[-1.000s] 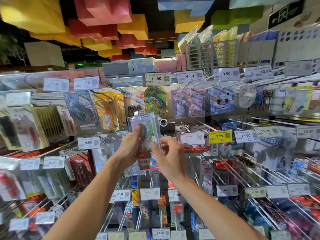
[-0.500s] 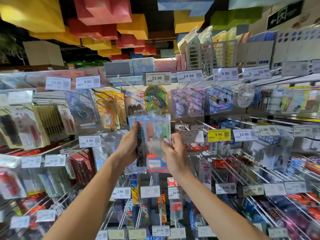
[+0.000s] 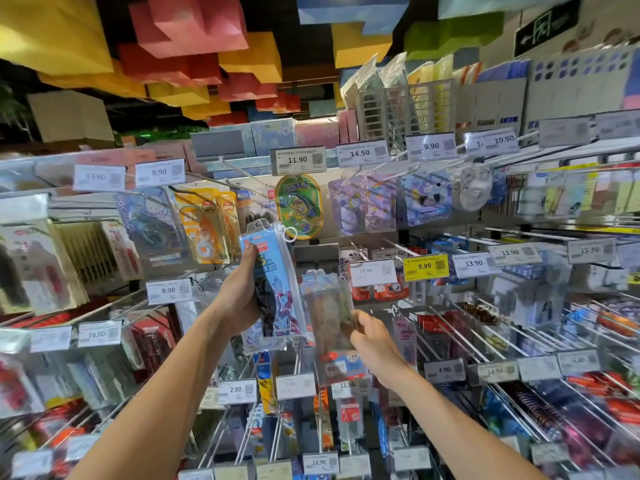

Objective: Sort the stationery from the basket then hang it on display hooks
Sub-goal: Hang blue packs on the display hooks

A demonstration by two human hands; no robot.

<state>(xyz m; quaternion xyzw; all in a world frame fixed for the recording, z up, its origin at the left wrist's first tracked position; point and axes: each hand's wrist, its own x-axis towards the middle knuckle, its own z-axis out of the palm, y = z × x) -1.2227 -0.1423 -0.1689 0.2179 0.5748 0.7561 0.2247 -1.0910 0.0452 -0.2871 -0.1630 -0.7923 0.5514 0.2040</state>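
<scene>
My left hand (image 3: 239, 299) grips a blue ruler-set pack (image 3: 277, 289) in a clear zip pouch, held upright in front of the display hooks. My right hand (image 3: 372, 336) pinches a second clear pack (image 3: 329, 317), blurred, with a blue and red card at its bottom, just right of the first and a little lower. The two packs are apart. A bare hook with a blank grey tag (image 3: 316, 257) juts out behind and above the second pack. The basket is not in view.
Rows of metal hooks (image 3: 485, 327) with price tags and hanging stationery fill the wall in front. A green oval pack (image 3: 300, 206) hangs under the 11.90 tag (image 3: 298, 160). Boxes and folders stand on the top shelf (image 3: 433, 105).
The two packs were held together as one stack. My right hand has pulled one pack off, down and to the right, while my left keeps the ruler set, now tilted slightly left.
</scene>
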